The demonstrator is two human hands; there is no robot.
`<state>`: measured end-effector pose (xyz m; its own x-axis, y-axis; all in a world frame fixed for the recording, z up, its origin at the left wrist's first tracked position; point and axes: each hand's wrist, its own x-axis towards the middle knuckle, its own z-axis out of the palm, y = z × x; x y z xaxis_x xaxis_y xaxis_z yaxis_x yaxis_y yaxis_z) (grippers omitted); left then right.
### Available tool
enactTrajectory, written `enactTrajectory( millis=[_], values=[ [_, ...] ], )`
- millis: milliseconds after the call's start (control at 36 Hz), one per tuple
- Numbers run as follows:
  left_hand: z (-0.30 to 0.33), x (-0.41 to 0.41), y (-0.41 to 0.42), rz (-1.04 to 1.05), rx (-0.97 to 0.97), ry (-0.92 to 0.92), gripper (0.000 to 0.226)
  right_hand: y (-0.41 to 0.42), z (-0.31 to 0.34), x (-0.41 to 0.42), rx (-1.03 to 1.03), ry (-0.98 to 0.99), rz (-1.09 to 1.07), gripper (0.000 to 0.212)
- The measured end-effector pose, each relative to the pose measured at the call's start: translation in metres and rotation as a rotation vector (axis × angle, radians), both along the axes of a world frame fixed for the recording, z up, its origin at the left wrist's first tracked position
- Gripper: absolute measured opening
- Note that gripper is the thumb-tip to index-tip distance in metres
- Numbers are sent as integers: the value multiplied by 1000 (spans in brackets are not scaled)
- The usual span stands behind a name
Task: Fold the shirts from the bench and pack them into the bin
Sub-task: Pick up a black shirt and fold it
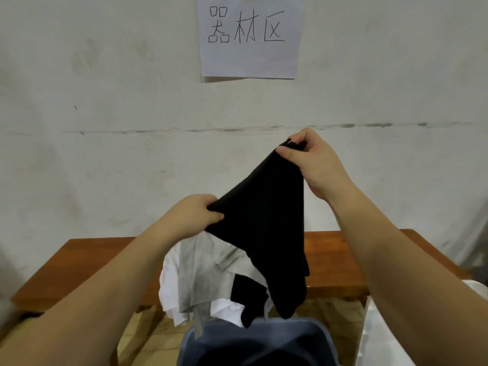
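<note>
While the left hand (pixel 196 215) pinches one edge of a black shirt (pixel 266 223) between thumb and curled fingers, the right hand (pixel 303 157) grips another edge of it, higher and further right, so the cloth hangs in a slanted drape between them. The shirt is in the air above the bench (pixel 335 249), its lower end dangling past the near edge of the bench toward the bin (pixel 319 336). It looks unfolded, just lifted and being spread, so I judge the folding of this piece has barely begun.

Beneath the hands a loose heap lies on the middle of the bench and spills over its near edge: a grey shirt (pixel 203 270) on top, a white shirt (pixel 171 289) under it to the left, and another black garment (pixel 248 294) at the right of the pile. None of these appears folded, so most of the work seems left.

The blue-grey bin stands at the near edge of the view, just in front of the bench. Something dark lies inside it, but whether that is a packed shirt or shadow I cannot tell.

Some pale material (pixel 383 336) sits at the near right, beside the bin. On the far wall hangs a paper sign (pixel 250 35) with handwritten characters. The heap's overhanging ends hang close to the bin's mouth and could get in the way of packing.
</note>
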<state>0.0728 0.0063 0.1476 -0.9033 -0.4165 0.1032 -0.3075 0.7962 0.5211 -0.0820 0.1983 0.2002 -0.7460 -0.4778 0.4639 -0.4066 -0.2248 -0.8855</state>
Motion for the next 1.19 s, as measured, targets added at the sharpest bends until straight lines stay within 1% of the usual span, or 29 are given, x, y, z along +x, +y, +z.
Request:
enactTrajectory(
  millis=[56,111,222,306,361,417,528,611,639,667,694,722,806,889,972,1056,1139,1194],
  values=[
    [5,0,-10,58,45,97,11,8,-1,-8,11,5,-3,21],
    [8,0,-20,87,152,194,11,17,-3,-17,32,-2,10,19],
    [13,-4,-35,98,542,409,7,32,-8,-31,81,-35,49,14],
    [15,-10,-39,65,789,534,4,39,-14,-39,131,-50,66,12],
    [16,-13,-42,55,874,576,6,42,-19,-41,186,-48,49,16],
    [16,-14,-47,46,906,585,7,43,-23,-43,222,-43,35,20],
    [19,-14,-52,5,851,559,10,38,-33,-47,217,-99,91,21],
    [24,-12,-51,-36,802,514,12,34,-41,-45,285,-115,161,16],
    [27,-11,-50,-48,785,496,13,32,-43,-44,333,-115,179,15],
    [29,-10,-50,-58,772,480,14,32,-45,-43,400,-103,186,19],
    [31,-9,-49,-65,760,465,14,31,-46,-42,482,-74,184,23],
    [34,-8,-49,-71,753,455,15,31,-46,-40,564,-34,170,22],
    [41,-5,-50,-97,731,425,13,30,-43,-34,778,94,144,9],
    [44,-2,-54,-129,727,391,10,30,-41,-31,893,159,149,10],
    [46,1,-59,-145,689,345,7,29,-41,-33,878,145,197,14],
    [50,5,-65,-162,636,256,6,27,-39,-34,734,45,293,10],
    [55,8,-69,-156,464,147,9,25,-32,-33,598,-75,381,10],
    [61,10,-69,-148,341,122,10,25,-24,-30,562,-85,380,12]
  ],
)
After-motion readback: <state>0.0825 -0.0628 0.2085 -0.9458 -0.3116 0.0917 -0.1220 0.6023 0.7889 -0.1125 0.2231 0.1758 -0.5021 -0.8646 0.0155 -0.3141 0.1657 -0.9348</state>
